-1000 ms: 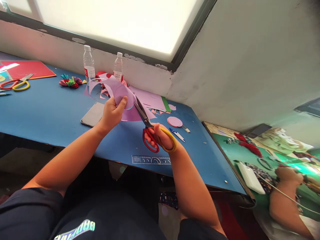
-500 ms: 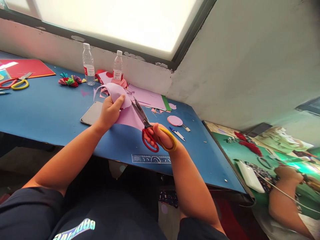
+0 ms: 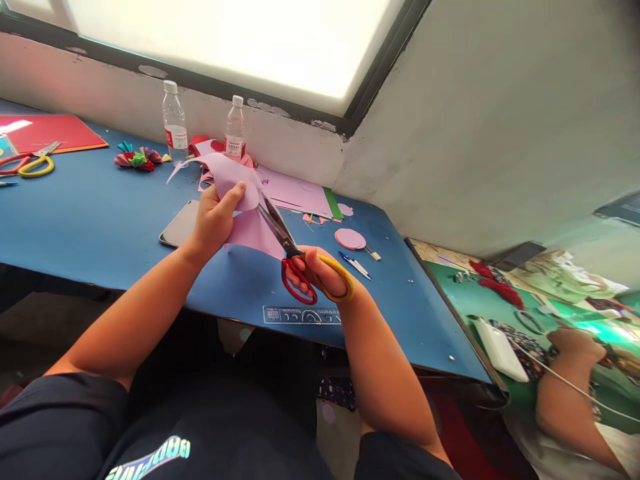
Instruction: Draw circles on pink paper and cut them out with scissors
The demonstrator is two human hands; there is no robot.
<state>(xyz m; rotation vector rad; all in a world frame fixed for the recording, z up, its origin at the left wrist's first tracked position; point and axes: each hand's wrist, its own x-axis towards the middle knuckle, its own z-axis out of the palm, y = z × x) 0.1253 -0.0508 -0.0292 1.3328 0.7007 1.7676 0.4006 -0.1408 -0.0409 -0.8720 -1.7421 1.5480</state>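
My left hand [image 3: 215,217] pinches a sheet of pink paper [image 3: 235,179], thumb on top, fingers underneath and partly hidden. A thin cut strip curls off the sheet to the left, and a wider part hangs down on the right. My right hand [image 3: 317,272] holds scissors [image 3: 286,241] by their red and yellow handles. The blades stand apart, with the paper's edge at them beside my left thumb. Both hands are above the blue table [image 3: 110,227]. Under my left wrist lies a phone [image 3: 179,225], partly covered by the hand.
Two plastic bottles [image 3: 175,127] stand by the wall near paper scraps. A clear ruler [image 3: 300,315], a pen [image 3: 355,265] and round paper pieces [image 3: 350,239] lie on the table. More scissors [image 3: 37,161] and red paper [image 3: 53,132] are at left. Another person's hand [image 3: 577,347] is at the right table.
The pink paper has turned a little in my left hand, and its curled strip reaches farther left. The scissors have shifted slightly left against the paper, their blades now wider apart.
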